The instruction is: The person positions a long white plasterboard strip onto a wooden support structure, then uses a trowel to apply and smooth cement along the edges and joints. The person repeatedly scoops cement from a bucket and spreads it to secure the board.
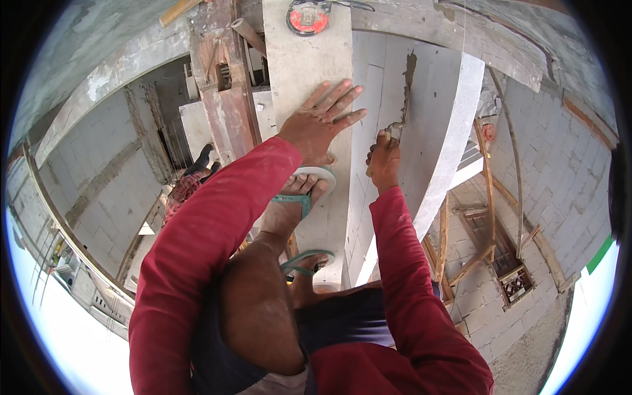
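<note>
My left hand (321, 124) lies with fingers spread on a pale, narrow plank-like surface (309, 66), its fingertips reaching past the right edge. Closed around a trowel (396, 126) by its handle, my right hand (384, 161) is beside a smooth grey wall panel (431, 99). The trowel's blade appears nearly edge-on against the panel, so its shape is hard to make out. Above it runs a dark streak of what looks like wet mortar (410, 69). Both my feet, in green-strapped flip-flops (304, 201), are on the pale surface below my left hand.
A round red-and-black object (308, 18) with a dark cord lies at the far end of the plank-like surface. A rusty brown post (227, 99) stands to the left. Another person's checkered sleeve (187, 192) shows lower left. Wooden props (487, 191) and a deep drop are at right.
</note>
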A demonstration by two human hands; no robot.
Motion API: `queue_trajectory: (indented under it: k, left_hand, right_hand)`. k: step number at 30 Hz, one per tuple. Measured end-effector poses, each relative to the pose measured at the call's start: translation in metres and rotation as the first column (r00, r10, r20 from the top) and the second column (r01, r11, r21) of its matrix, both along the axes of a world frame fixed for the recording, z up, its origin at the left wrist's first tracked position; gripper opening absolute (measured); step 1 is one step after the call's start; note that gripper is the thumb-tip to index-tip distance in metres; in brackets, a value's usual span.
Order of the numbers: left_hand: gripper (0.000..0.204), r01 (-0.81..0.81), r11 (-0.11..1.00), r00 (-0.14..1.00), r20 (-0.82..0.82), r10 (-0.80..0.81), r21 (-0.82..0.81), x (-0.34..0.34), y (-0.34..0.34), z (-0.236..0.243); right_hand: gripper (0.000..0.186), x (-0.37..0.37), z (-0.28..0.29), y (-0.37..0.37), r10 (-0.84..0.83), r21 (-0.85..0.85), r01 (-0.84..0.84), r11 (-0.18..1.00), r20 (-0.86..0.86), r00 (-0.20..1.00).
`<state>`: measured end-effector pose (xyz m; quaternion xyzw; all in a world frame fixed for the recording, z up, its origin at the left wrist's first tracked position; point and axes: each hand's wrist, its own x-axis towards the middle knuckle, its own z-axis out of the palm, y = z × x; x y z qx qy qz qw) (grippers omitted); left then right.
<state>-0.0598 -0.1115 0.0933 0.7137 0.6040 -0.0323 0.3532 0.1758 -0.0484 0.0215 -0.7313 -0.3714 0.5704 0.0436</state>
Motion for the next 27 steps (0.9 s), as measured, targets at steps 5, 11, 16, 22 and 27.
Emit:
queue_trajectory:
  k: [5,11,16,22,27]
  left_hand:
    - [0.114,-0.006,1.0,1.0,0.018,0.005,0.011,-0.001,0.0,-0.001]
    - [0.112,-0.01,1.0,1.0,0.019,0.009,0.008,0.0,0.0,-0.001]
    - [0.113,-0.011,1.0,1.0,0.017,0.011,0.003,0.001,-0.001,-0.002]
    - [0.113,-0.02,1.0,0.999,0.043,0.019,0.016,-0.001,0.001,-0.004]
    - [0.113,-0.022,1.0,0.999,0.035,0.021,0.002,0.001,-0.001,-0.001]
  right_hand:
    - [0.021,-0.03,-0.027,0.055,0.007,-0.032,-0.009,0.999,-0.075,0.997]
    - [0.021,-0.044,0.0,0.068,0.029,0.125,-0.012,0.992,-0.132,0.991]
    - [0.027,-0.026,0.005,0.034,0.045,0.071,-0.048,0.996,0.037,0.998]
    - [0.034,-0.018,-0.02,0.069,0.07,0.084,-0.063,0.994,-0.078,0.995]
    - [0.037,0.023,0.014,-0.029,0.0,0.065,-0.003,0.998,0.041,0.999]
